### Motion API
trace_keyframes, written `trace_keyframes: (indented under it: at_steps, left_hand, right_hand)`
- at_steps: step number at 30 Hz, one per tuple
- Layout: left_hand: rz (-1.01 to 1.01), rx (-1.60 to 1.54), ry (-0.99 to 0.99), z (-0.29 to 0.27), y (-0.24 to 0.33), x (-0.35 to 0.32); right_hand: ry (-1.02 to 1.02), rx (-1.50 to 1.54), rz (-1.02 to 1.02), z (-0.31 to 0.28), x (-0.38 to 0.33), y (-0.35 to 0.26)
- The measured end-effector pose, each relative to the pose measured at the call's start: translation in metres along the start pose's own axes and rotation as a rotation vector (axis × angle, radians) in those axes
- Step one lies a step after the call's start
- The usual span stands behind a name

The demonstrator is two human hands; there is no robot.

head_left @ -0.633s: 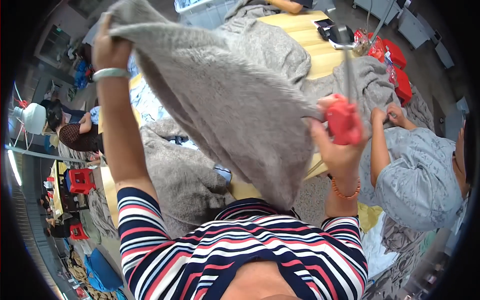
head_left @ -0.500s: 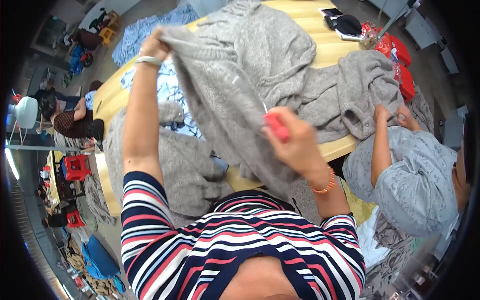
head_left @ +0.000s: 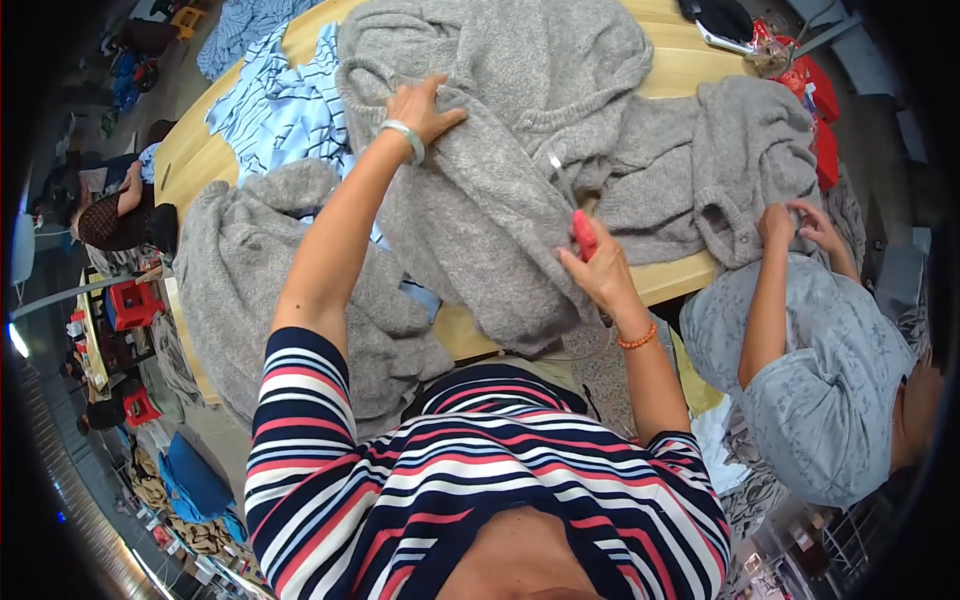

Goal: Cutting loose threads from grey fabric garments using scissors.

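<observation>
A grey knit sweater point(head_left: 480, 220) lies in front of me, its lower part hanging over the table's near edge. My left hand point(head_left: 425, 112) rests on its upper left part, fingers spread on the knit. In my right hand point(head_left: 605, 275) is a pair of red-handled snips point(head_left: 583, 235), the metal blade pointing up and away along the sweater's right side. The right fingers are closed round the handle. Another grey sweater point(head_left: 560, 60) lies bunched just beyond, partly under the first.
More grey knitwear point(head_left: 270, 270) is heaped at the left, beside a blue patterned garment point(head_left: 285, 110), on the yellow wooden table point(head_left: 680, 70). At the right, a co-worker's hands point(head_left: 790, 230) touch another grey garment point(head_left: 750, 150). Red stools point(head_left: 135, 303) stand at far left.
My left hand has come down and right from holding the sweater up, and now lies on it. The sweater has settled flatter. My right hand has moved slightly right and down with the snips.
</observation>
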State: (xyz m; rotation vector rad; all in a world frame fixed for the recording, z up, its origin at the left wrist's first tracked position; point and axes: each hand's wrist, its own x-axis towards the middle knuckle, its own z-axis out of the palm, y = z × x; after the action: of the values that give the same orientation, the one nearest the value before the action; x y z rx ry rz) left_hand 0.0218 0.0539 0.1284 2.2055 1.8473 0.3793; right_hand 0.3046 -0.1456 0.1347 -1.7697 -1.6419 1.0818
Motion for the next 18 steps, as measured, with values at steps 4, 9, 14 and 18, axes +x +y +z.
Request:
trace_keyframes:
  at_steps: [4,9,14,18]
  left_hand:
    - [0.009,-0.301,-0.165,-0.014,-0.039,0.004]
    - [0.092,-0.002,0.565,-0.03,-0.055,-0.031]
    - [0.306,-0.195,0.385,-0.005,0.03,-0.103]
    - [0.286,-0.143,0.212,0.005,0.011,-0.123]
  right_hand:
    - [-0.066,-0.056,-0.027,0.002,-0.035,-0.034]
    - [-0.232,-0.136,-0.104,0.008,-0.052,-0.047]
    - [-0.255,-0.156,-0.173,0.023,-0.055,-0.049]
    - [-0.409,-0.157,-0.14,0.025,-0.064,-0.046]
